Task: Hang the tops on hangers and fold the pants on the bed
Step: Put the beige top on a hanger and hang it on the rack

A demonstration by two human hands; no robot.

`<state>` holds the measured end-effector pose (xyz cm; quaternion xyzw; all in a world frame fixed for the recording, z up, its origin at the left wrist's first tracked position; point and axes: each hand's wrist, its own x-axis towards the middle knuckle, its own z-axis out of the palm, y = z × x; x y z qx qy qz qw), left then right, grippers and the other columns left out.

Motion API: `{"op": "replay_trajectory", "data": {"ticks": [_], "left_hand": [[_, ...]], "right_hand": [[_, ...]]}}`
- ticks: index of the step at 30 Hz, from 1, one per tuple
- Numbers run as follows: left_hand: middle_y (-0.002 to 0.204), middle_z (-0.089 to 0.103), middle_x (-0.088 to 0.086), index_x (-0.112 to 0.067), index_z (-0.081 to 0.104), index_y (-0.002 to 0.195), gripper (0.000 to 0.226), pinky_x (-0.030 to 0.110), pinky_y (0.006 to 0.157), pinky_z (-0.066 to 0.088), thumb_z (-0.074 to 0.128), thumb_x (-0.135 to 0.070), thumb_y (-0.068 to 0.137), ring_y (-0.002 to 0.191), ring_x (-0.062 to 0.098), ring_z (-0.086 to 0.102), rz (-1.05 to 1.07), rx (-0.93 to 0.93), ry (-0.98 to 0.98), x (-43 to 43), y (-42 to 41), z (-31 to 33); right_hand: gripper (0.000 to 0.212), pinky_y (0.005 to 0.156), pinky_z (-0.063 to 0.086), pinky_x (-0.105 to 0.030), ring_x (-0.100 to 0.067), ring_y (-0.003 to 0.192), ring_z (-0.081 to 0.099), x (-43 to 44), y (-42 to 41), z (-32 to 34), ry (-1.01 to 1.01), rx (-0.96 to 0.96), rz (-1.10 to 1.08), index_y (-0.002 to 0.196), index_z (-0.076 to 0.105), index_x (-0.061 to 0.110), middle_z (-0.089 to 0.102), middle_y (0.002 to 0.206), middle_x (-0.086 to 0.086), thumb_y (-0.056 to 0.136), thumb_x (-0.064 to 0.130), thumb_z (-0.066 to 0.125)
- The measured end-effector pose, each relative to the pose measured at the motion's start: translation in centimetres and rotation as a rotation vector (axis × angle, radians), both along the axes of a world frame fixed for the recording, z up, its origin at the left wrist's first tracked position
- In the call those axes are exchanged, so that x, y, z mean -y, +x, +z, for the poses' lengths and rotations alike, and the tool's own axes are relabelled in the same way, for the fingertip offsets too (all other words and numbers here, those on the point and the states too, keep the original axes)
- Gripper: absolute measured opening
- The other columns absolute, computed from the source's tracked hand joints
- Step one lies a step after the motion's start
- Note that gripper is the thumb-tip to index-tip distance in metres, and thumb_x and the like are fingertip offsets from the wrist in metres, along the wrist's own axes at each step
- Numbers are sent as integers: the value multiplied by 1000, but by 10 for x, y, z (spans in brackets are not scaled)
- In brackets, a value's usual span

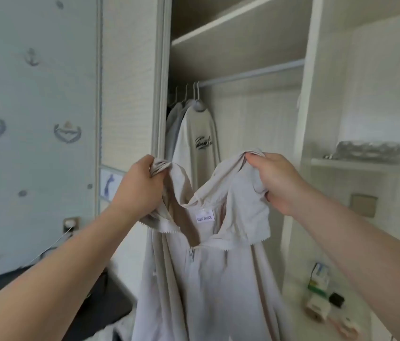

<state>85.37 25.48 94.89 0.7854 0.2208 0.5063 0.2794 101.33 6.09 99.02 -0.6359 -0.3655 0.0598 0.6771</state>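
In the head view, the person stands in front of an open wardrobe (233,45) and holds a pale beige garment (206,279) up in the air with both arms stretched forward. The left hand (140,185) grips the top edge on one side, its fingers (146,160) curled tight around a bunch of cloth. The right hand (275,178) does the same on the other side, fingers (255,159) clamped on the fabric. Held like this, the top edge sags open between the hands and the rest hangs free and straight, which lets the person see what piece it is. A small white label (205,218) faces the camera. Below it I think I see a zip and pinked lining edges, so I judge it is a pair of pants and not a top, but the blur leaves some doubt.

Behind the garment, a white top with black script (199,143) and some others hang on hangers (195,94) from the rail (250,73) — pushed to the left end, so the rest of the rail is free. If these are pants, they belong folded on the bed, which is not clearly in view.

At lower right, a worktop (292,299) carries small boxes (318,281).
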Motion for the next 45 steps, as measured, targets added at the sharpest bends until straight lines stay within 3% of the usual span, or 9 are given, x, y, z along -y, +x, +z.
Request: {"op": "replay_trajectory", "data": {"ticks": [7, 16, 22, 24, 29, 32, 34, 38, 45], "left_hand": [[91, 64, 8, -12, 58, 98, 21, 42, 79, 51, 47, -29, 103, 89, 31, 61, -109, -11, 100, -37, 111, 87], [110, 65, 30, 6, 60, 107, 26, 42, 76, 45, 52, -18, 101, 105, 48, 61, -273, 162, 61, -100, 229, 179], [108, 68, 26, 5, 66, 108, 26, 41, 84, 49, 50, -14, 100, 103, 42, 64, -402, 146, 98, -124, 284, 227], [102, 70, 22, 0, 68, 103, 23, 41, 87, 51, 50, -14, 99, 97, 37, 65, -463, 181, 55, -128, 301, 237], [83, 62, 13, 0, 67, 103, 20, 32, 72, 42, 50, -7, 95, 77, 28, 55, -555, 203, -53, -134, 344, 247], [86, 62, 14, -2, 65, 107, 21, 30, 68, 41, 47, -6, 96, 78, 29, 55, -590, 172, -67, -136, 364, 246], [82, 61, 13, -3, 64, 101, 19, 29, 63, 40, 46, -5, 96, 76, 28, 53, -600, 156, -43, -135, 374, 243], [88, 63, 17, -2, 63, 101, 19, 30, 67, 42, 45, -4, 95, 80, 32, 57, -579, 112, 32, -132, 390, 237], [100, 68, 19, -4, 63, 105, 21, 34, 77, 48, 45, -5, 94, 97, 37, 65, -549, 113, 123, -138, 404, 238]], "right_hand": [[19, 71, 49, -33, -30, 93, 68, -19, 62, 83, -18, 138, -223, 99, 64, 14, 67, 101, -14, 102, 29, 53], [18, 44, 51, -23, -21, 73, 62, -61, 120, 165, 12, 221, -458, 116, 57, 11, 61, 92, -8, 103, 22, 52], [18, 34, 46, -23, -23, 57, 53, -97, 156, 200, -41, 240, -654, 84, 49, 12, 53, 74, -12, 102, 6, 48], [18, 40, 49, -28, -25, 56, 52, -105, 171, 203, -109, 244, -726, 84, 48, 9, 52, 75, -14, 101, 4, 47], [19, 57, 54, -41, -36, 70, 65, -122, 212, 199, -430, 251, -840, 87, 55, 1, 62, 91, -25, 102, 12, 50], [34, 75, 52, -39, -38, 104, 67, -124, 235, 199, -794, 640, -1229, 110, 61, 3, 68, 115, -20, 101, 35, 52], [36, 80, 43, -37, -34, 118, 59, -120, 248, 201, -925, 903, -1479, 125, 54, 11, 64, 126, -12, 98, 35, 52], [44, 98, 35, -40, -32, 124, 41, -111, 270, 212, -1246, 970, -1776, 139, 48, 15, 47, 136, -12, 95, 18, 41], [42, 101, 36, -37, -32, 126, 46, -94, 294, 222, -1283, 941, -1850, 140, 51, 17, 50, 139, -12, 100, 13, 36]]}}
